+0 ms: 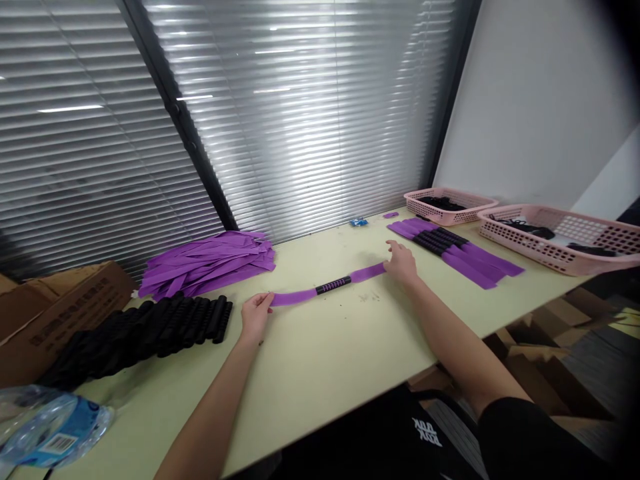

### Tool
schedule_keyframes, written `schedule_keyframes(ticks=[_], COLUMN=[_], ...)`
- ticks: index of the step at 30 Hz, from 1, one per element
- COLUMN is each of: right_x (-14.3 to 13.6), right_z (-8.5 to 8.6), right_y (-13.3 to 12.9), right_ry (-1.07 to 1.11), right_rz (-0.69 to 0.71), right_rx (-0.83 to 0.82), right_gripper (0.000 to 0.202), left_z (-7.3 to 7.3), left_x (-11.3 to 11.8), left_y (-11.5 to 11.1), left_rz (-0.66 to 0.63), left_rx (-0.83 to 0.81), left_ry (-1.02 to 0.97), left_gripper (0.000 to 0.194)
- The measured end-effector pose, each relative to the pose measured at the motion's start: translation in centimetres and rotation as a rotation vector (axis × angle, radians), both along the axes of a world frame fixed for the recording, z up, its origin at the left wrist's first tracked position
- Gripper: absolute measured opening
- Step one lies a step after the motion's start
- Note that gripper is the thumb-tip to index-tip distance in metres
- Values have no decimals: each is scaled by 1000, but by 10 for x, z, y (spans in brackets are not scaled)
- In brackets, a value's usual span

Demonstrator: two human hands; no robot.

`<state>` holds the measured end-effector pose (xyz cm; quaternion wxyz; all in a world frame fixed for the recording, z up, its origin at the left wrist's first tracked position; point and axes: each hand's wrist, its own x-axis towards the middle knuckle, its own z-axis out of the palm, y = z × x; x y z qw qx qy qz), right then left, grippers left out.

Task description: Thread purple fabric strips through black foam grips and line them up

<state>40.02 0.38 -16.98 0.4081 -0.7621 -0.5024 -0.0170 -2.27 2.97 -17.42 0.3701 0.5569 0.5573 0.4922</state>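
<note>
A purple strap (295, 298) stretches across the middle of the table between my two hands. Around its centre sits a black ribbed sleeve (334, 285) with purple showing through its slots. My left hand (257, 313) pinches the strap's left end between thumb and fingers. At the other end, my right hand (401, 264) has its lower fingers closed on the strap, its index finger raised; the exact grip is partly hidden. Left of my left hand lies a row of black ribbed tubes (185, 323). Beyond them is a heap of loose purple straps (210, 263).
Purple straps with black sleeves (473, 260) lie side by side at the right. Behind them stand two pink baskets (533, 250) holding black items. A blue packet (359, 222) lies by the blinds. At left are a cardboard box (75, 310) and a plastic bottle (60, 430).
</note>
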Motion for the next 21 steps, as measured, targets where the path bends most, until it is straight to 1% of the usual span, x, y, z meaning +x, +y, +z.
schedule_keyframes(ticks=[2, 3, 6, 9, 11, 13, 15, 18, 21], right_x=[-14, -22, -57, -98, -121, -135, -140, -134, -129], right_z=[2, 3, 4, 2, -1, -4, -6, -6, -4], right_y=[1, 1, 0, -4, -6, -7, -5, -3, -2], right_ry=[-203, -265, -440, -598, -660, -661, -625, -592, -598], right_rz=[61, 133, 430, 691, 819, 864, 856, 840, 823], right_rx=[20, 45, 89, 57, 24, -13, -64, -126, -127], right_gripper=[53, 47, 34, 33, 35, 38, 38, 33, 31], left_z=[-2, -3, -6, -6, -6, -5, -5, -6, -6], left_x=[-1, -1, -2, -2, -3, -3, -3, -2, 1], left_y=[1, 2, 4, 5, 5, 5, 5, 4, 4], left_rz=[1, 1, -1, -5, -10, -15, -17, -8, 16], left_rx=[-7, -10, -19, -25, -23, -16, -11, -4, 0], left_ry=[2, 2, -5, -9, -11, -11, -11, -14, -17], left_gripper=[37, 37, 37, 38, 38, 38, 38, 39, 40])
